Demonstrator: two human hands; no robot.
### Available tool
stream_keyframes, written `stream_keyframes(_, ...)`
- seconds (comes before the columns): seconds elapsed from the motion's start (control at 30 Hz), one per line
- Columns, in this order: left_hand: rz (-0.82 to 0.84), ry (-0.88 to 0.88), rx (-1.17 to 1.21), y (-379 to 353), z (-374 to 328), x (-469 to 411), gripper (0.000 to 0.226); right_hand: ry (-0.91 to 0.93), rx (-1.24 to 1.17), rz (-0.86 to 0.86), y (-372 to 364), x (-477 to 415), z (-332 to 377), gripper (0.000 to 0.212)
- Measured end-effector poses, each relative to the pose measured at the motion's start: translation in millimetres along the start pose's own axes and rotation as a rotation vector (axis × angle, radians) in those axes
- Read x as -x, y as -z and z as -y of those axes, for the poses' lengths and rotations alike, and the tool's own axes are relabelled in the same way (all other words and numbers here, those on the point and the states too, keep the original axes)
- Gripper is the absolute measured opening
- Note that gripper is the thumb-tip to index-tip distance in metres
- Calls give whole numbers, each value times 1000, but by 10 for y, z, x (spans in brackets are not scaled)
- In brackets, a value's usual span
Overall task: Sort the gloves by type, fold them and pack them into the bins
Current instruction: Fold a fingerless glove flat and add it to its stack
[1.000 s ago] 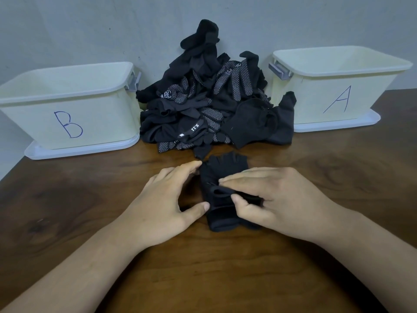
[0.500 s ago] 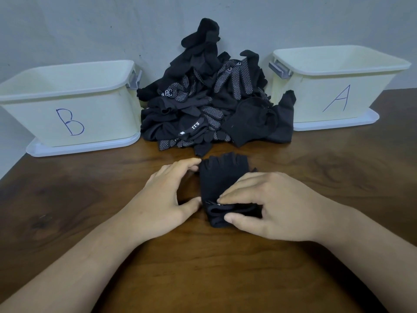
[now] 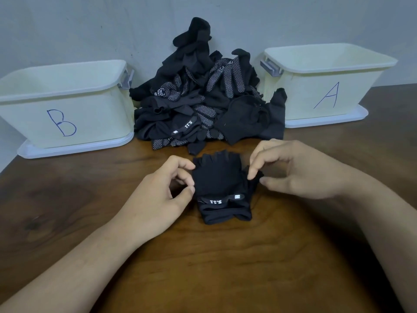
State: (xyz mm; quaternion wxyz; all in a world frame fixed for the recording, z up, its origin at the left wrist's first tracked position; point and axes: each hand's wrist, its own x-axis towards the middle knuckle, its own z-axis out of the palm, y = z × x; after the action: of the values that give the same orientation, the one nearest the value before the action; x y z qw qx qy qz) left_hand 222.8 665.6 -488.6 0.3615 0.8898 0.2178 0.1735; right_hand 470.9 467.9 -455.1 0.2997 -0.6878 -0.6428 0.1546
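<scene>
Black fingerless glove is pinched at its 2 side edges by left hand and right hand; such thin grips may slip, spoiling the fold.

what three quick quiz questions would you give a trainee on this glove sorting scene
1. True or false: bin A stands right of the glove pile.
2. The fingerless glove between the left hand and the right hand lies: a) in bin A, b) on the table, c) on the pile.
3. Which letter marks the left-side bin?

Key: 1 true; 2 b; 3 B.
</scene>
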Motion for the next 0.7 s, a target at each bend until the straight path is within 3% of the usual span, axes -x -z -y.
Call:
stream_keyframes(0.2, 100, 34, -40, 44, -10, -17, 46, 50, 176, 13, -76, -33, -80, 22)
stream_keyframes(0.4, 311, 7, -177, 91, -89, 87, 90, 68, 192, -21, -95, -16, -83, 17)
stream_keyframes(0.53, 300, -36, -134, 103, -144, 90, 86, 85, 215, -17, -111, -45, -83, 17)
stream_keyframes(0.7, 306, -153, -345, 64, -133, 76, 73, 87, 228, -20, -98, -36, -75, 18)
